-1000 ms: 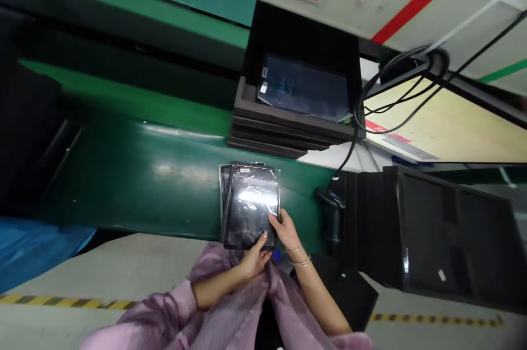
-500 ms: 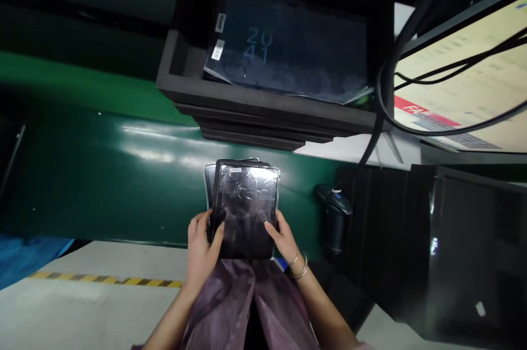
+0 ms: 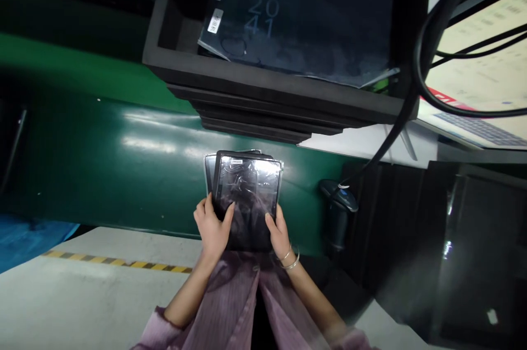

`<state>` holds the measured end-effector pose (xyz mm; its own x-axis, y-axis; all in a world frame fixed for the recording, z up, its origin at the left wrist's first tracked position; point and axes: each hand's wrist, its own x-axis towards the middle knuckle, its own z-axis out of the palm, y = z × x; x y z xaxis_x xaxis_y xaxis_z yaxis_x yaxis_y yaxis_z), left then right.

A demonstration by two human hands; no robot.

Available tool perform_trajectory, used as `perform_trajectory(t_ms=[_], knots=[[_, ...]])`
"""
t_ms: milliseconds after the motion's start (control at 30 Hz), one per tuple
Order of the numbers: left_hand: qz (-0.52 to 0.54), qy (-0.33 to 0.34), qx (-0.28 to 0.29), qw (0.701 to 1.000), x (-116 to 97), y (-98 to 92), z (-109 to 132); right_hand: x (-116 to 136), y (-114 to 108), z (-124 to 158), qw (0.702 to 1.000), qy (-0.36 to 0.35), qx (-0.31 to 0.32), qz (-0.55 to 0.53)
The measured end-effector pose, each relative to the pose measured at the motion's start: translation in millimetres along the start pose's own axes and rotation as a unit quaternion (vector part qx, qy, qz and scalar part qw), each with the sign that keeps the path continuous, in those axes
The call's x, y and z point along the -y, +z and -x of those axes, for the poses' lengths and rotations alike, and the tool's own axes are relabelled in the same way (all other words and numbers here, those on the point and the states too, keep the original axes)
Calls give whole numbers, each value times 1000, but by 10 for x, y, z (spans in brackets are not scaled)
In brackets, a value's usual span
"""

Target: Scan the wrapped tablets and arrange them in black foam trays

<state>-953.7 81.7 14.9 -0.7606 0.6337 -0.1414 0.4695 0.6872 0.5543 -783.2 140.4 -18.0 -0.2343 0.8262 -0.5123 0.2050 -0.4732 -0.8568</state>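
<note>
A dark tablet (image 3: 249,191) covered in shiny, creased clear film lies at the near edge of the green bench, with a small white label at its top left. My left hand (image 3: 213,229) grips its left edge, thumb lying over the screen and fingers at the side. On the opposite edge, my right hand (image 3: 280,233) has its thumb on top and its other fingers partly hidden. Beneath it, slightly askew, another film-wrapped tablet (image 3: 210,166) shows at the upper left; most of it is covered.
Beyond the hands rises a stack of black trays (image 3: 263,75); the top one holds a tablet (image 3: 304,21) showing "20 41". To the right are a handheld scanner (image 3: 340,196) on a stand, black cables (image 3: 395,139), a monitor (image 3: 489,81) and more black trays (image 3: 486,251).
The view has shifted, so the tray stack appears larger and higher. My left hand has moved inward, its thumb farther over the screen. Both hands remain at the tablet's sides.
</note>
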Motion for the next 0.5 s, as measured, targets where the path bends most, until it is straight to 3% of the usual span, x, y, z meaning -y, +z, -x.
perform_trajectory(t_ms=[133, 233, 300, 333, 433, 500], knots=[[79, 10, 40, 996, -191, 49, 190, 16, -182, -56, 1000, -7, -29, 7], [156, 26, 141, 977, -296, 78, 330, 72, -584, -74, 998, -11, -50, 22], [187, 36, 189, 963, -260, 56, 335, 133, -866, -44, 998, -23, -46, 19], [183, 36, 175, 967, -203, 29, 305, 166, -979, -18, 999, -30, -39, 16], [98, -25, 25, 995, 71, -85, 134, 247, -1160, 93, 999, -35, -27, 15], [62, -96, 10, 993, 243, -141, 9, 272, -1174, 180, 999, -36, -34, 11]])
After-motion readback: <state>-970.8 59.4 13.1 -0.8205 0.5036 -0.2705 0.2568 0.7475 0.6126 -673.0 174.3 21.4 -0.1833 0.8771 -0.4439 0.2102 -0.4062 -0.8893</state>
